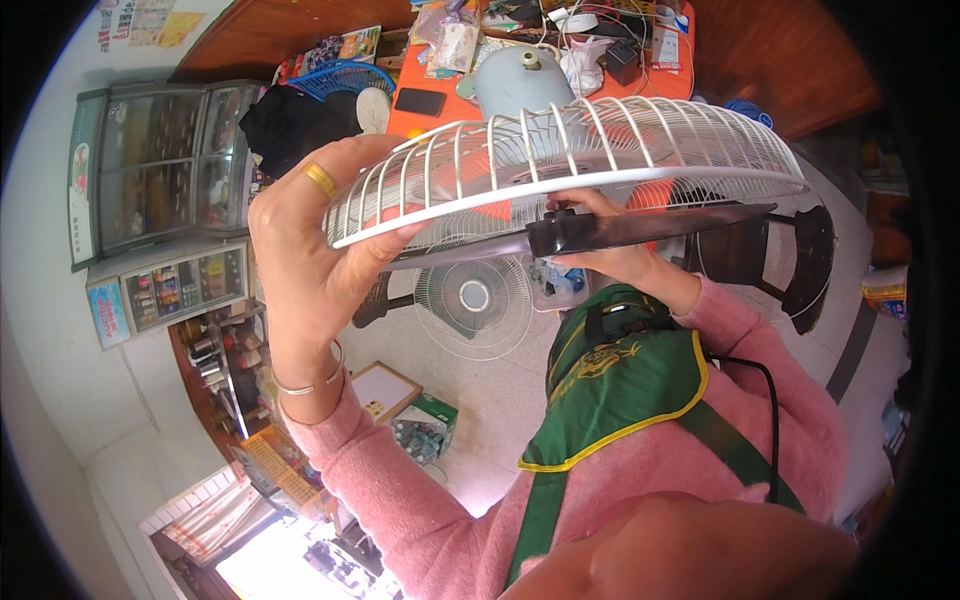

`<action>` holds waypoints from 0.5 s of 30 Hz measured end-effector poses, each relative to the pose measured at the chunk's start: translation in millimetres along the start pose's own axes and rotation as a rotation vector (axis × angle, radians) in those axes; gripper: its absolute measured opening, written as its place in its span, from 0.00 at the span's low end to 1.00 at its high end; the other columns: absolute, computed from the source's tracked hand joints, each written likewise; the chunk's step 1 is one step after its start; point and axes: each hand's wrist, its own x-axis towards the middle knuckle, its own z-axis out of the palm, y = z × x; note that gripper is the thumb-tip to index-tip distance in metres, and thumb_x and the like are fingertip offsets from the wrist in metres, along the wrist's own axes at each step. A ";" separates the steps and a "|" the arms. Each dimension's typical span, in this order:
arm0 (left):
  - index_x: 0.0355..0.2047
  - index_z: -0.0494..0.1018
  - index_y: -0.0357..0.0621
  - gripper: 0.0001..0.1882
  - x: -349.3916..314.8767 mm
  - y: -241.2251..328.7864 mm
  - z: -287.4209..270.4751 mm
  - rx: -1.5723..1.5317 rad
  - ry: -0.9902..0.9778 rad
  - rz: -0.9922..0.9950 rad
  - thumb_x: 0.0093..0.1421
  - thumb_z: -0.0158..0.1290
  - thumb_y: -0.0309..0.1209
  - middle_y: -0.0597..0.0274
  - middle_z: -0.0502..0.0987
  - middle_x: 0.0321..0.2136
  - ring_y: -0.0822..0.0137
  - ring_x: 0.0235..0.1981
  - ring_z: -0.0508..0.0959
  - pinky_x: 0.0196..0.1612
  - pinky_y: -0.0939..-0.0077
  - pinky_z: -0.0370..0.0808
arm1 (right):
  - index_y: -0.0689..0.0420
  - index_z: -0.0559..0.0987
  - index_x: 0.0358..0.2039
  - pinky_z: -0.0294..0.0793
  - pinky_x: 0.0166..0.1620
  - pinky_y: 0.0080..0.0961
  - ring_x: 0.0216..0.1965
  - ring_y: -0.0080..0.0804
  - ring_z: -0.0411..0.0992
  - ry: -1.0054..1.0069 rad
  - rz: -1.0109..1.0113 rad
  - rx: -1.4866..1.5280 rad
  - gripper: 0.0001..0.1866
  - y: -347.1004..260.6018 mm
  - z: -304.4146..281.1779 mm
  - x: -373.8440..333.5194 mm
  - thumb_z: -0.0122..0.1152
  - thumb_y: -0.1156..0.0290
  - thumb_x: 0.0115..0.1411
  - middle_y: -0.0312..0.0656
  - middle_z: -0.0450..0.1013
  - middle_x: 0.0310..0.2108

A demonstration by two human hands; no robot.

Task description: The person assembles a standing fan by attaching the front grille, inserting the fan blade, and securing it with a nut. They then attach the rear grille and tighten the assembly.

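A white wire fan guard (pixel 570 185) is raised in front of me, seen nearly edge-on. My left hand (pixel 310 225) is closed around its left rim, thumb below and fingers over the wires. A dark, glossy fan blade (pixel 660 222) spreads across the guard's near side. My right hand (pixel 620 245) is closed at the blade's black hub (pixel 562 234), with fingers above and below it. Lower down, a second round wire fan grille (pixel 474 297) with a pale centre lies over a dark stool. Behind the guard stands a pale grey-blue rounded housing (pixel 520 78) on the table.
The orange table (pixel 440 112) carries a black phone (pixel 420 101), a dark adapter (pixel 622 62), cables and bags. A blue basket (pixel 345 80) and dark cloth sit to its left. A dark chair (pixel 815 265) stands right. Glass cabinets (pixel 150 165) line the left wall; a green box (pixel 425 425) lies below.
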 end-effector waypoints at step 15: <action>0.34 0.76 0.33 0.30 -5.2 15.5 -1.9 0.016 -0.070 0.005 0.40 0.65 0.47 0.54 0.75 0.23 0.60 0.23 0.76 0.27 0.75 0.71 | 0.59 0.70 0.41 0.71 0.39 0.28 0.34 0.29 0.72 0.015 0.108 0.033 0.31 21.3 -0.7 -17.1 0.77 0.69 0.37 0.38 0.72 0.32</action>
